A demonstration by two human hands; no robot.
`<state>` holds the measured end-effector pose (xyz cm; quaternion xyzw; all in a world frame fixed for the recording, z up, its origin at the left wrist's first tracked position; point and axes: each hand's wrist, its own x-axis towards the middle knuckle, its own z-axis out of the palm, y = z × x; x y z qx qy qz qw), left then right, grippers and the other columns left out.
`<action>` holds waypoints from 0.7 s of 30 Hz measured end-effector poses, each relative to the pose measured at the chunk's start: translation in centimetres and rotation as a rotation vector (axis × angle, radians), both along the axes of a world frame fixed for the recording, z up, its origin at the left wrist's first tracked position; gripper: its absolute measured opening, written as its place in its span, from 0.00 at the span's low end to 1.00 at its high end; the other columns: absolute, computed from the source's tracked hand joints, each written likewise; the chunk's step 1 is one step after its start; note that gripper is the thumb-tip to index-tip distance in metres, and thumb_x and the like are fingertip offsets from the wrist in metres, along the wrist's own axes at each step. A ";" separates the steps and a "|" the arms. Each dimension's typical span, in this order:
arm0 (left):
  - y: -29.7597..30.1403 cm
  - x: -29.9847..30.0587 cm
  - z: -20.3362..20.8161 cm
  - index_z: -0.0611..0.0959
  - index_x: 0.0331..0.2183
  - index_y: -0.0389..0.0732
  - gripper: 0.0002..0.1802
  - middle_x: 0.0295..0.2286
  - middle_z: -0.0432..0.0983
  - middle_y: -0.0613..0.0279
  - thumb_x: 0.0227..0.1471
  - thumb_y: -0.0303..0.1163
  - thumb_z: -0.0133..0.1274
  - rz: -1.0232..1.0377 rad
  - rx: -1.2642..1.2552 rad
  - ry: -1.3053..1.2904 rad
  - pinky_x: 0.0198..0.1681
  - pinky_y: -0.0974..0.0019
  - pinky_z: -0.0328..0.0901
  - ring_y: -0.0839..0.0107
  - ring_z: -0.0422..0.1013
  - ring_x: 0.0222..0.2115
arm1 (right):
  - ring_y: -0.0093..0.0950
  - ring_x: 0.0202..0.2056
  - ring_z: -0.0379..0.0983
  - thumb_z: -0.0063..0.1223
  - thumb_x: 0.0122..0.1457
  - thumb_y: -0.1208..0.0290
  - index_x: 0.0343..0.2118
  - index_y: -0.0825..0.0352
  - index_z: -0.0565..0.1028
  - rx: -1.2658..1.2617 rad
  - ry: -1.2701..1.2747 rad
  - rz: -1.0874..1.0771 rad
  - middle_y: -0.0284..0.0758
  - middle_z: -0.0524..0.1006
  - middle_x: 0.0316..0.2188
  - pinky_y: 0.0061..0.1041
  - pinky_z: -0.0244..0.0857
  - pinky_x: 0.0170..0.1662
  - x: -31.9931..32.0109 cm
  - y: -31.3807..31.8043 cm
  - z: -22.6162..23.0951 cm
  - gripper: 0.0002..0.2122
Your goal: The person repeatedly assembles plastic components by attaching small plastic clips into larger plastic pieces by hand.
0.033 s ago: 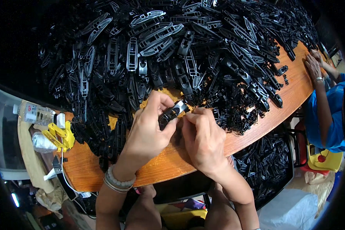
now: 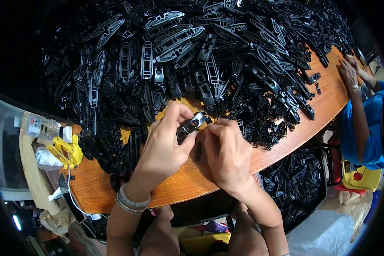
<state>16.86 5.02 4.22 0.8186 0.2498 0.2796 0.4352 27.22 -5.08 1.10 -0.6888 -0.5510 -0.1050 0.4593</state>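
Observation:
My left hand (image 2: pixel 163 143) grips a black plastic part (image 2: pixel 194 123) with a glossy top between thumb and fingers, tilted up over the table's near side. Just to its right, my right hand (image 2: pixel 231 155) is closed in a pinch, its fingertips by the part's right end. What they hold, if anything, is too small and hidden to make out. Beyond both hands lies a large heap of black plastic parts (image 2: pixel 146 62), many long and slotted. Small black pieces (image 2: pixel 266 132) are piled to the right of my right hand.
The wooden table's (image 2: pixel 179 185) curved near edge runs below my wrists. At left are a plastic bottle (image 2: pixel 40 126) and a yellow device (image 2: pixel 68 152). A bin of black parts (image 2: pixel 292 183) stands below the table at right. Another person's hands (image 2: pixel 349 73) rest at the far right edge.
My right hand has shifted very slightly. The part in my left hand has turned a little; everything else looks the same.

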 end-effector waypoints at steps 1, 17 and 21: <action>0.3 -0.2 0.2 0.70 0.33 0.34 0.13 0.27 0.71 0.57 0.43 0.18 0.55 -0.009 -0.030 0.048 0.35 0.68 0.64 0.68 0.70 0.29 | 0.33 0.23 0.74 0.53 0.51 0.82 0.34 0.71 0.70 0.022 0.011 -0.019 0.41 0.73 0.31 0.24 0.68 0.23 0.1 0.1 0.3 0.08; -1.6 -1.0 2.3 0.78 0.32 0.34 0.12 0.26 0.76 0.59 0.41 0.21 0.60 -0.238 -0.013 -0.010 0.28 0.68 0.66 0.70 0.73 0.26 | 0.28 0.33 0.70 0.60 0.46 0.82 0.29 0.70 0.76 0.222 0.590 0.202 0.40 0.75 0.32 0.24 0.64 0.37 0.8 -4.2 2.0 0.06; -2.1 -0.8 2.6 0.80 0.33 0.33 0.11 0.26 0.76 0.59 0.42 0.21 0.61 -0.265 -0.079 -0.008 0.27 0.73 0.67 0.74 0.74 0.26 | 0.29 0.36 0.68 0.59 0.45 0.83 0.28 0.70 0.76 0.173 0.657 0.193 0.41 0.74 0.36 0.25 0.62 0.39 0.9 -4.0 1.7 0.06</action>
